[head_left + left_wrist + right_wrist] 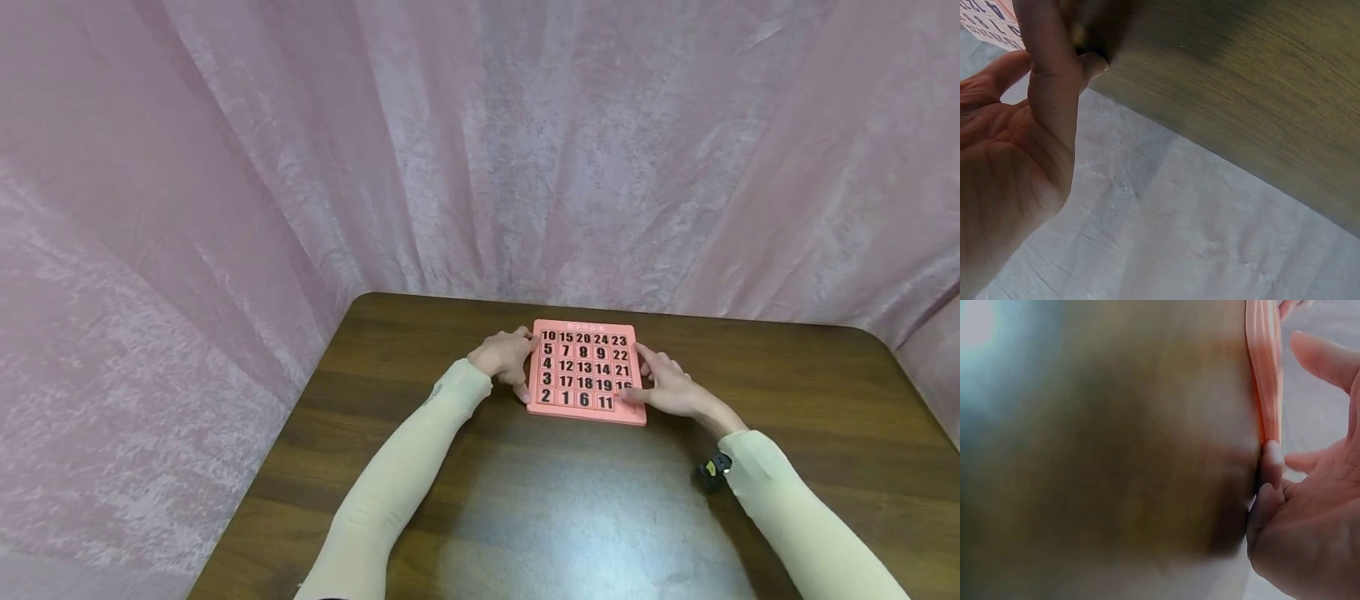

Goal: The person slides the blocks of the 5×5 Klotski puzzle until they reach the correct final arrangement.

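A pink sliding number puzzle (586, 372) lies flat on the dark wooden table (465, 467), a little past the table's middle toward 12 o'clock from the person. Its black-numbered tiles sit in a 5 by 5 grid; the far row reads 10, 15, 20, 24, 23, and the near row starts 2, 1, 6.

The left hand (506, 359) sits at the puzzle's 9 o'clock edge, fingers curled round the frame's left rim, thumb near the 10 tile. In the left wrist view the palm (1004, 181) fills the left side, 1 finger pointing up and a corner of the numbered tiles showing at 11 o'clock.

The right hand (670, 385) rests at the puzzle's 3 o'clock edge. Its fingers lie fairly straight; the forefinger reaches in over the tiles at the 4 o'clock corner, covering part of the tile beside 19 and touching near 11. The right wrist view shows the puzzle's pink edge (1264, 369) side-on, with a fingertip (1270, 464) pressed against it.

A small black device (713, 472) lies on the table at 5 o'clock from the puzzle, beside the right sleeve (795, 517). Pink cloth (480, 142) hangs behind the table.
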The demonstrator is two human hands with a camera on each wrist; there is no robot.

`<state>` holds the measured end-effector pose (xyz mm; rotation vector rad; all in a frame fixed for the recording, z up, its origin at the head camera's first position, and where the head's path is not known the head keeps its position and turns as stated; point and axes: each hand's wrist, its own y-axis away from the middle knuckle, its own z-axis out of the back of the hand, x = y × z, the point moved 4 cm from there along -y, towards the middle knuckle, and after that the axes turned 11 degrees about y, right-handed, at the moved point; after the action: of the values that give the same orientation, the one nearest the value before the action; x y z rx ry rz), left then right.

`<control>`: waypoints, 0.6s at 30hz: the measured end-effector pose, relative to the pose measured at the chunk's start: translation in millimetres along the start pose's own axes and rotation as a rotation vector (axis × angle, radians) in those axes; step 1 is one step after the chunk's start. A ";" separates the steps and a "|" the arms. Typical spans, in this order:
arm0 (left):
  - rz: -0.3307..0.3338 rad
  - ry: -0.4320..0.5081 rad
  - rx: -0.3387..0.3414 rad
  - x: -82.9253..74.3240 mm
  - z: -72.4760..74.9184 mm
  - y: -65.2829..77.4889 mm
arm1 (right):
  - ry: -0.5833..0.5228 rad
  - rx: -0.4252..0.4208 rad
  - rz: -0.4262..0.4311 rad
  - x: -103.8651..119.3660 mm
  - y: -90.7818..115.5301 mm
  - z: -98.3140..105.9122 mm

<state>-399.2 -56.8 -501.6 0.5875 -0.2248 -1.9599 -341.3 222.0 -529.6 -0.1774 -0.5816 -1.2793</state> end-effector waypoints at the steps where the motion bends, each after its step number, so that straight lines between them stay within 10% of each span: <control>1: 0.004 -0.001 -0.002 -0.3 0.3 0.2 | 0.007 0.002 0.005 -1.0 -2.8 0.7; 18: 0.043 0.019 0.008 -6.6 -2.0 -1.9 | 0.053 0.074 -0.036 -7.1 -32.0 11.5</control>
<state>-397.4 -49.9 -502.1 0.6018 -0.2312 -1.9116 -376.0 223.6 -529.5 -0.0713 -0.5881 -1.2912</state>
